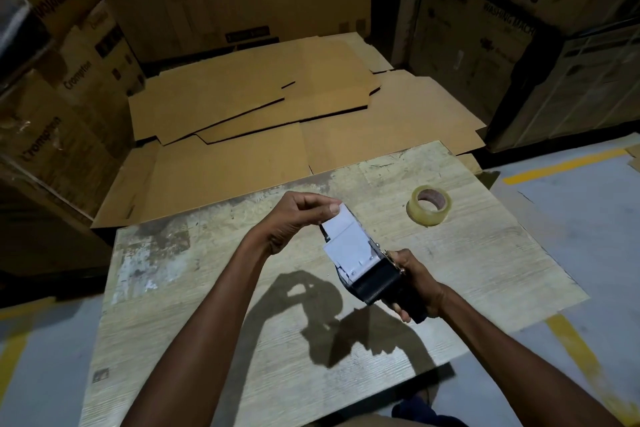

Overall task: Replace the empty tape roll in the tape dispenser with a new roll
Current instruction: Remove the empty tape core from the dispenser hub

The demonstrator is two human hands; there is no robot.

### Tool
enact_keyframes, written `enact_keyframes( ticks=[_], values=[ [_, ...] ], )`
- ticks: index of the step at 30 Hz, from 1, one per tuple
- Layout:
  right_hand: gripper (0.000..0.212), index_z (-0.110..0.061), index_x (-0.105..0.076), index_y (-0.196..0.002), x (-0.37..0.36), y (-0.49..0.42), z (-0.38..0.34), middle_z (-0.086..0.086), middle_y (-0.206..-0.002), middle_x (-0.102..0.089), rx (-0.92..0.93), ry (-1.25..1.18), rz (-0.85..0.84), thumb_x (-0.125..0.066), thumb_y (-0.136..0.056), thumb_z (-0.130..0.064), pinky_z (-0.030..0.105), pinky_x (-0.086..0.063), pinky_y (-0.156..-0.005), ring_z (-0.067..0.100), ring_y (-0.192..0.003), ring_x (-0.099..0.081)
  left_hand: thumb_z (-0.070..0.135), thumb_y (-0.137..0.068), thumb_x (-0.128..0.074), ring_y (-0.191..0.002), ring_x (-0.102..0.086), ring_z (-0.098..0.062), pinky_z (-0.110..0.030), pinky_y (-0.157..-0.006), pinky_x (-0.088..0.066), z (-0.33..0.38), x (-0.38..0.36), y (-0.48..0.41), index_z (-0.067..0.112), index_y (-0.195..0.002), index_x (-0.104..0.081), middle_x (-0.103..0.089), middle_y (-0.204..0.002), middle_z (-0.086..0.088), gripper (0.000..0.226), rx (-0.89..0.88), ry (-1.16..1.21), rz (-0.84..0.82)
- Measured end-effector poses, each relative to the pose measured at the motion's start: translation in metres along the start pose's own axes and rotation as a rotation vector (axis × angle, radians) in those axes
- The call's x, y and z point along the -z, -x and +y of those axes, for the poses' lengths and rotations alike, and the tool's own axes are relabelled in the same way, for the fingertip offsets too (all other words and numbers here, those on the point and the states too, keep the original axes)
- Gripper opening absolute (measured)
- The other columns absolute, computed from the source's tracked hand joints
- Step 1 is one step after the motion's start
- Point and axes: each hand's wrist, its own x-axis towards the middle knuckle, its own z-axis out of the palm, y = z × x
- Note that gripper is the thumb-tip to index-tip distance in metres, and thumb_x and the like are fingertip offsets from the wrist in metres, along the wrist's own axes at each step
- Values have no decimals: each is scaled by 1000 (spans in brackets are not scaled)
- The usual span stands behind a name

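Observation:
I hold a black hand-held tape dispenser [370, 276] above the worn wooden table [207, 288]. My right hand [414, 282] grips its handle at the lower right. My left hand [299, 218] pinches the dispenser's upper front end, where a pale whitish surface [346, 243] shows between the side plates; whether that is a roll core or a flap, I cannot tell. A new roll of clear tape [429, 205] with a brown core lies flat on the table, to the upper right of both hands and apart from them.
Flattened cardboard sheets [259, 121] cover the floor beyond the table's far edge. Stacked cardboard boxes [69, 97] stand on the left, and large appliance cartons [502, 28] at the back right. Grey floor with yellow lines [561, 166] lies to the right.

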Motion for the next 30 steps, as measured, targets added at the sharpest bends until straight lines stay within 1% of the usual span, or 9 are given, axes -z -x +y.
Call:
enact_keyframes(
  ticks=[3, 6, 12, 18, 20, 23, 26, 28, 30],
  values=[
    [99, 6, -72, -96, -3, 4, -5, 16, -57, -58, 30, 25, 31, -65, -55, -84, 24, -47, -38, 20, -37, -55, 18, -88, -77, -110, -69, -21, -32, -92, -55, 0, 4, -1, 5, -119, -76, -76, -118, -9, 33, -15, -48, -7],
    [88, -1, -65, -92, -7, 6, -8, 16, -63, -59, 73, 75, 111, -63, -62, -83, 27, -48, -43, 23, -43, -55, 14, -89, -78, -113, -70, -27, -33, -95, -57, -5, 14, -3, 6, -120, -75, -76, -118, -11, 32, -4, -96, -25],
    [70, -4, -67, -95, -21, -6, 1, 18, -77, -65, 155, 160, 278, -52, -93, -73, 34, -52, -54, 33, -65, -61, 6, -85, -82, -116, -70, -15, -36, -101, -57, -24, 26, -7, 8, -127, -72, -75, -122, -4, 44, 42, -293, -18],
    [70, -5, -71, -85, -32, -11, 10, 17, -72, -64, 140, 125, 320, -47, -97, -69, 30, -50, -52, 27, -54, -61, 0, -98, -63, -108, -70, 2, -24, -98, -54, -36, 23, -3, 7, -127, -72, -77, -118, -3, 31, 139, -243, 88],
    [74, -5, -72, -84, -30, -11, 12, 16, -71, -64, 113, 112, 347, -44, -96, -72, 30, -50, -52, 29, -54, -61, 1, -99, -57, -113, -67, 5, -19, -95, -46, -36, 21, 1, 10, -130, -70, -77, -117, 2, 35, 189, -202, 60],
    [77, -3, -72, -87, -25, -15, 12, 17, -71, -63, 113, 107, 370, -42, -97, -74, 31, -50, -52, 30, -54, -60, 5, -98, -49, -121, -62, 3, -25, -107, -40, -37, 14, 1, 12, -137, -65, -74, -125, 3, 42, 191, -153, 31],
    [77, -2, -71, -85, -21, -16, 11, 17, -70, -64, 142, 130, 374, -44, -96, -74, 33, -50, -53, 30, -54, -61, 26, -95, -46, -121, -60, 5, -28, -110, -39, -41, 8, -4, 8, -133, -66, -68, -136, -2, 47, 162, -97, 30],
    [77, 0, -72, -86, -19, -16, 14, 16, -71, -66, 164, 149, 365, -49, -94, -73, 35, -52, -55, 30, -56, -62, 39, -91, -40, -128, -58, -3, -33, -114, -33, -45, 7, -9, 8, -136, -64, -68, -135, 3, 59, 177, -80, 12],
    [76, 3, -71, -87, -19, -17, 18, 15, -70, -67, 180, 161, 370, -54, -93, -71, 38, -54, -58, 29, -59, -63, 40, -95, -36, -135, -55, -11, -41, -119, -29, -52, 9, -16, 10, -131, -65, -67, -134, 7, 55, 193, -67, 1]
  ],
)
